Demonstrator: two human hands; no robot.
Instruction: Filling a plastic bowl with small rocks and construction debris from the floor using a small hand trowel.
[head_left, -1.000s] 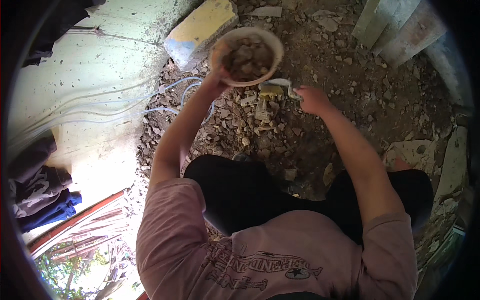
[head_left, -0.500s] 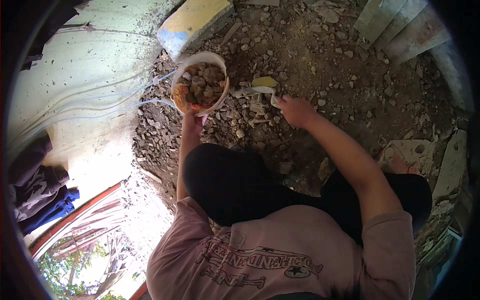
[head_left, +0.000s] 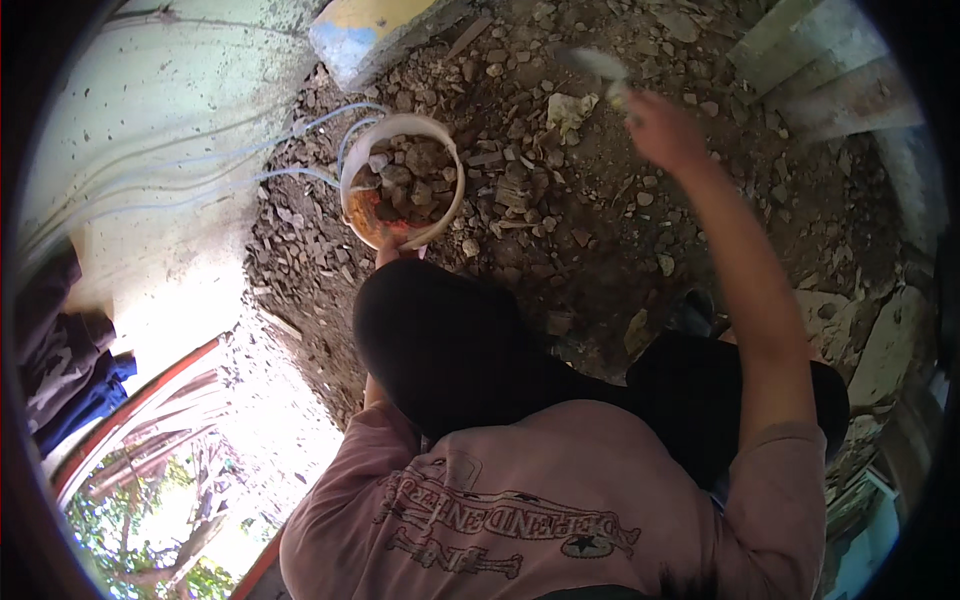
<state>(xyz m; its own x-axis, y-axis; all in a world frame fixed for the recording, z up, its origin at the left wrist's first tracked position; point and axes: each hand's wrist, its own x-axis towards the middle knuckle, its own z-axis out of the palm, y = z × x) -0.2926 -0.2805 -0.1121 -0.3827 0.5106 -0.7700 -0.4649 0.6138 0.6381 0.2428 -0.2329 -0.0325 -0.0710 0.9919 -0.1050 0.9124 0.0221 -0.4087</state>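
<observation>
A round whitish bucket [head_left: 455, 205] with broken brown rubble [head_left: 410, 175] in it stands on the stony ground ahead of my left knee. My left hand [head_left: 396, 246] grips its near rim; the knee covers the wrist and part of the forearm. Out to the right, my right hand [head_left: 668, 132] is closed round the handle of a trowel [head_left: 598, 63], held over the dirt with its blade pointing left and away. Motion blurs the blade. Nearer the bucket lies a pale yellowish chunk [head_left: 570, 113] among loose stones.
A yellow and blue painted block [head_left: 365, 35] lies beyond the bucket. Pale cables [head_left: 240, 178] run from the left wall to the bucket's side. Boards [head_left: 790, 50] lean at the far right, and dark clothes [head_left: 75, 360] hang at the left. Stones and rubble cover the ground.
My right hand has swung the trowel away from me and to the right, off the rubble beside the bucket. The bucket stays in my left hand, slightly nearer my knee.
</observation>
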